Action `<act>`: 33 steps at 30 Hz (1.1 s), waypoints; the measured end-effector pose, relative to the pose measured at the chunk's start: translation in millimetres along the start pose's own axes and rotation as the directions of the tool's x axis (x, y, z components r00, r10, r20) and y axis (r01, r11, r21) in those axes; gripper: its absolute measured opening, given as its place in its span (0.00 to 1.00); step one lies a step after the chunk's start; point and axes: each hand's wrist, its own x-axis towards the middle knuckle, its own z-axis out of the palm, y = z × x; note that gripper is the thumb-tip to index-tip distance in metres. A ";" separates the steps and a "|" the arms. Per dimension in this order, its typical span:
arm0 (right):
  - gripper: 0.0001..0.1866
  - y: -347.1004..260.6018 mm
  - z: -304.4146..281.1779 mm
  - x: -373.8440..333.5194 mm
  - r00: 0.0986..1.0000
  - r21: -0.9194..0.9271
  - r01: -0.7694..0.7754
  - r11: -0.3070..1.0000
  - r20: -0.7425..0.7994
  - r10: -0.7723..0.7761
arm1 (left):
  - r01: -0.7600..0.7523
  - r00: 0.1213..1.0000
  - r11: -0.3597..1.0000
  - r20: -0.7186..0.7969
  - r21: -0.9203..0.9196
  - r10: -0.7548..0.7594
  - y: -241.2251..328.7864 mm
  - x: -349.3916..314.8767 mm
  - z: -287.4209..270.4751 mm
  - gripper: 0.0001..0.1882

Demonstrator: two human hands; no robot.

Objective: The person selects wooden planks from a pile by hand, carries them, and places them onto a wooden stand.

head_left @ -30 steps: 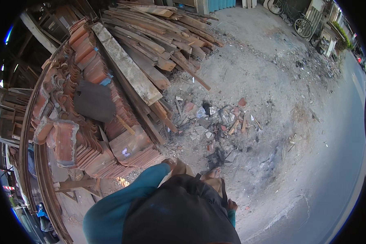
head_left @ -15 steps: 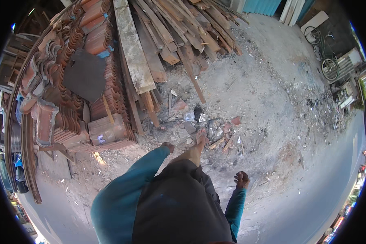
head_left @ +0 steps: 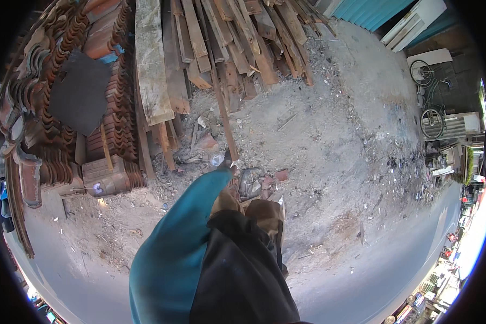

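My left hand [head_left: 230, 163], at the end of a teal sleeve, reaches down to the near end of a thin brown wooden strip [head_left: 223, 110]. It looks dark and small there, so I cannot make out its fingers or whether they are round the strip. The strip slopes out from a big heap of loose planks [head_left: 232, 38]. A crumpled clear plastic piece [head_left: 217, 160] lies just left of the hand, and broken tile rubble [head_left: 282, 175] to its right. My right hand is out of sight, with my dark clothing and bent legs filling the lower middle.
Stacked clay roof tiles [head_left: 110, 175] stand at the left around a dark sheet [head_left: 81, 92]. A wide pale board [head_left: 151, 65] borders the wood heap. Gritty ground [head_left: 318, 140] spreads to the right, where a bicycle [head_left: 432, 123] leans near a wall; a paved road curves around the near side.
My left hand has moved forward to the strip's end. My right hand has gone out of view. My legs are bent more, and the tiles and planks have shifted left in view.
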 end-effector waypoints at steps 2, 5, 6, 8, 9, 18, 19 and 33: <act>0.24 -41.4 6.7 3.6 0.994 -0.043 0.107 0.993 -0.013 -0.108 | 0.053 0.998 0.992 -0.019 -0.117 -0.055 -3.9 26.9 1.0 0.21; 0.23 -83.0 4.1 22.0 0.987 -0.258 0.161 0.953 0.032 -0.158 | 0.115 0.990 0.952 -0.051 -0.284 -0.135 -6.7 58.4 12.1 0.19; 0.21 -91.1 -7.1 39.3 0.980 -0.541 0.193 0.818 0.139 -0.139 | 0.131 0.985 0.929 -0.058 -0.347 -0.161 -8.9 69.1 19.1 0.19; 0.18 -34.9 -55.0 125.9 0.971 -0.779 0.238 0.581 0.206 -0.122 | 0.144 0.974 0.853 -0.079 -0.503 -0.211 -16.4 84.9 31.5 0.18; 0.18 -48.1 -33.8 140.1 0.979 -0.786 0.190 0.588 0.199 -0.050 | 0.099 0.968 0.807 -0.131 -0.582 -0.213 -17.8 101.6 38.9 0.17; 0.18 -256.6 50.9 274.7 0.978 -0.568 0.038 0.822 0.190 0.086 | 0.387 0.893 0.800 -0.031 -0.459 -0.450 90.1 75.9 48.1 0.24; 0.18 -289.6 64.5 294.1 0.968 -0.513 0.063 0.856 0.239 0.072 | 0.405 0.858 0.794 -0.113 -0.452 -0.502 83.3 67.3 54.5 0.24; 0.17 -542.5 261.0 410.5 0.791 -0.261 0.364 0.894 0.594 -0.148 | 0.147 0.658 0.860 -0.601 -0.489 -0.454 257.8 18.3 -79.7 0.22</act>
